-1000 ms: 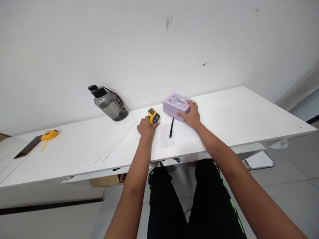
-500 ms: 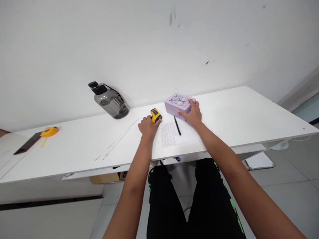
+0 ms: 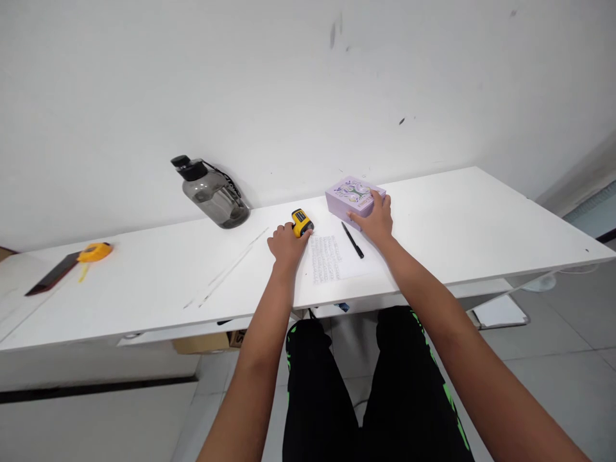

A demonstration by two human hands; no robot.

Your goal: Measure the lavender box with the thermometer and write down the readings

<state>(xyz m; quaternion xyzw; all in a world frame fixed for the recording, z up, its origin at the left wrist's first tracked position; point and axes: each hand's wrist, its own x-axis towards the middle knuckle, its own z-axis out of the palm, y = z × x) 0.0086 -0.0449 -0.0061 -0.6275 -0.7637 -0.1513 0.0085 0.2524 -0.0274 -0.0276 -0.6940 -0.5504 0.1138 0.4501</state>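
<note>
My right hand [image 3: 378, 220] is closed over the near right corner of a lilac box [image 3: 342, 206] with a tree picture on its lid, thumb on the front side. The box rests on the white table. My left hand [image 3: 287, 244] curls around the near side of a yellow and black handheld tool [image 3: 301, 222], whose lower part is hidden by the fingers. Between the hands lies a sheet of paper covered in handwriting [image 3: 327, 260]. A black pen [image 3: 353, 240] slants across its right side, just in front of the box.
A grey see-through water bottle [image 3: 216, 197] with a black cap stands near the wall, left of my left hand. Farther left on the white table [image 3: 481, 224] lie an orange tape measure [image 3: 96, 251] and a dark flat strip [image 3: 54, 274]. Cardboard [image 3: 202, 344] shows below.
The lilac box has slid a little to the right with my right hand. The pen has shifted right too and lies at more of a slant. My left hand and the yellow tool stay put.
</note>
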